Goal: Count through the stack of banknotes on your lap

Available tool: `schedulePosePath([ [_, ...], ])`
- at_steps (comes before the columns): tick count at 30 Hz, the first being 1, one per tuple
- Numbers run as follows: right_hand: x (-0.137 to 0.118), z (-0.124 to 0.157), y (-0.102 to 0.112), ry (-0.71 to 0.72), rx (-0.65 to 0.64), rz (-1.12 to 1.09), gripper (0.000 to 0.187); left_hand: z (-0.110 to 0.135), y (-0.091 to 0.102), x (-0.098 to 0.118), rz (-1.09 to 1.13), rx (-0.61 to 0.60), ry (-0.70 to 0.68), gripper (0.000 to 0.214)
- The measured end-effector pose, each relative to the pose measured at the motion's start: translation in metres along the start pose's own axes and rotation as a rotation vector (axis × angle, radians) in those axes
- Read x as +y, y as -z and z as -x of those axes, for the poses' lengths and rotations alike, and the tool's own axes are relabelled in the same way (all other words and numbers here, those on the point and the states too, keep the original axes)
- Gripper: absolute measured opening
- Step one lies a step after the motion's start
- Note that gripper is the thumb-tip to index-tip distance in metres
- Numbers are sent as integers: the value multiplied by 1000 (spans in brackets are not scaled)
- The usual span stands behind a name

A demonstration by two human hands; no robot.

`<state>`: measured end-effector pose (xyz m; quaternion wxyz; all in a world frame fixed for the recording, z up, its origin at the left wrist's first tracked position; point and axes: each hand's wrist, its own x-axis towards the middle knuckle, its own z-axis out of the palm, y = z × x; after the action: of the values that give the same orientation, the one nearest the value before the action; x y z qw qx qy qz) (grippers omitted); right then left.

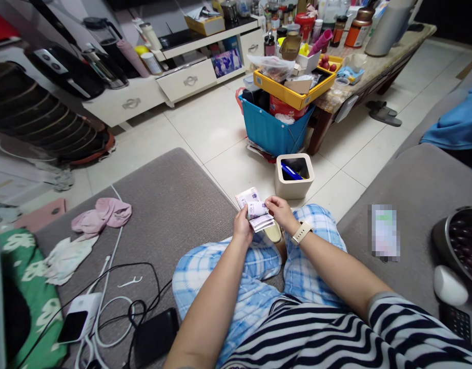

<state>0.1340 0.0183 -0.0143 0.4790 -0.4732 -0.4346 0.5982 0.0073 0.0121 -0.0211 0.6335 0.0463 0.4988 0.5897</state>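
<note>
A stack of purple-and-white banknotes (256,209) is held above my lap, partly folded over. My left hand (242,225) is closed around the left side of the stack, with the thumb on top. At the upper right corner, the fingers of my right hand (281,211) pinch the edge of a note. My right wrist wears a watch with a pale band (302,232). Just beyond the hands, a beige square bin (293,190) stands on the floor with something blue inside. How many notes there are cannot be made out.
Cables, a white power bank (82,313) and a black box-like object (156,335) lie on the grey sofa (174,189) at left. A pot of dark fruit (443,238) and a remote (454,320) are at right. Ahead, a blue basket (276,134) stands beside a cluttered table (397,54).
</note>
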Motion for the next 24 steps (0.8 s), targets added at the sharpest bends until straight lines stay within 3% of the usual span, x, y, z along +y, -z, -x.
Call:
schedulePosePath([
  [15, 3, -1, 1, 16, -57, 1, 35, 4, 0, 2, -67, -11, -11, 12],
  [24, 12, -6, 5, 21, 115, 147, 30, 10, 0, 5, -119, -18, 32, 22],
])
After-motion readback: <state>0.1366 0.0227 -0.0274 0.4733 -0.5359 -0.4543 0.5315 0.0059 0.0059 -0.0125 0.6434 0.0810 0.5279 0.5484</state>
